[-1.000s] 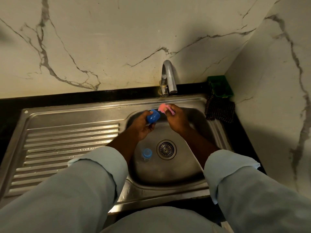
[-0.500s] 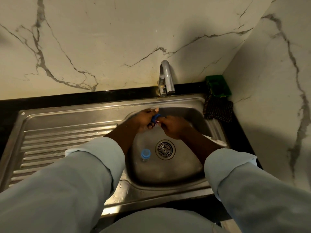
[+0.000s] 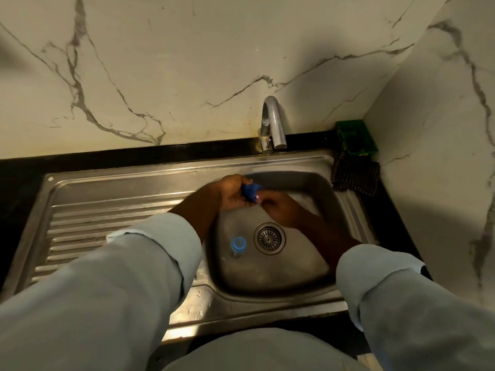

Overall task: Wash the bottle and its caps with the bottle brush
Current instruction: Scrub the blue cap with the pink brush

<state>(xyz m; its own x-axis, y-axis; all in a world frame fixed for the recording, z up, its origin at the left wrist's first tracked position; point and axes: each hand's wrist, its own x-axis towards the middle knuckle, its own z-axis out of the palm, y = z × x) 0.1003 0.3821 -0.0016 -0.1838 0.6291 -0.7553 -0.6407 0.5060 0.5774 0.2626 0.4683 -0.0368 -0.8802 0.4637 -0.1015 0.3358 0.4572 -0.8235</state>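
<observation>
Cap-scrubbing step, over the basin of the stainless sink. Blue cap pinched in curled fingers of left hand, below and forward of the tap. Right hand clenched against the cap's mouth, seemingly round the bottle brush, with only a pinkish speck visible. Bottle resting in the basin just beside the drain, blue-topped, apparently awaiting its turn. Next, probably: twist brush inside cap, holding firm against wet slip.
</observation>
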